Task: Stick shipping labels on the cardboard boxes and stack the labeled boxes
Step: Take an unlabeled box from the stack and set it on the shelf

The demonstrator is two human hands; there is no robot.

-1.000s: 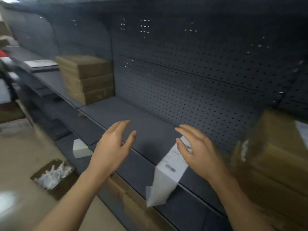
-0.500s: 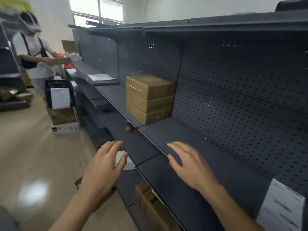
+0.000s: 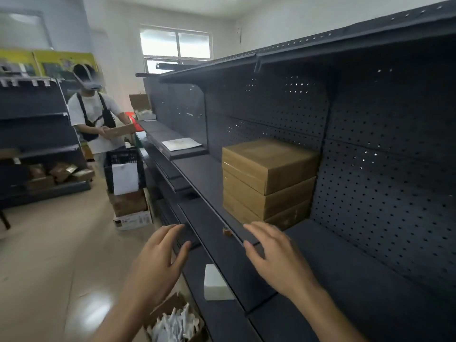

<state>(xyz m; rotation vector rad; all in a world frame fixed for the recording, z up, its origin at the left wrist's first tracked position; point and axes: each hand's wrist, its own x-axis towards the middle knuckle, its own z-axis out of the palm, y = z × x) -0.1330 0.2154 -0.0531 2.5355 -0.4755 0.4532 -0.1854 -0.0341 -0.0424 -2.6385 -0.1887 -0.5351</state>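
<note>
The left hand (image 3: 158,265) and the right hand (image 3: 276,257) are held out empty before the cardboard boxes (image 3: 266,166).
The fingers (image 3: 170,232) of both are released and spread, nothing is grasped, probably so that a box can be taken from two sides. Three boxes are stacked on the shelf (image 3: 357,280) against its perforated back, near the hands. An open carton (image 3: 164,307) on the floor is filled with crumpled white paper (image 3: 172,325).

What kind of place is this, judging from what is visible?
Probably a shop stockroom or small warehouse used for packing. Dark metal shelving with perforated back panels lines the aisle, a stack of three cardboard boxes sits on one shelf, and another person farther along holds a flat cardboard box.
</note>
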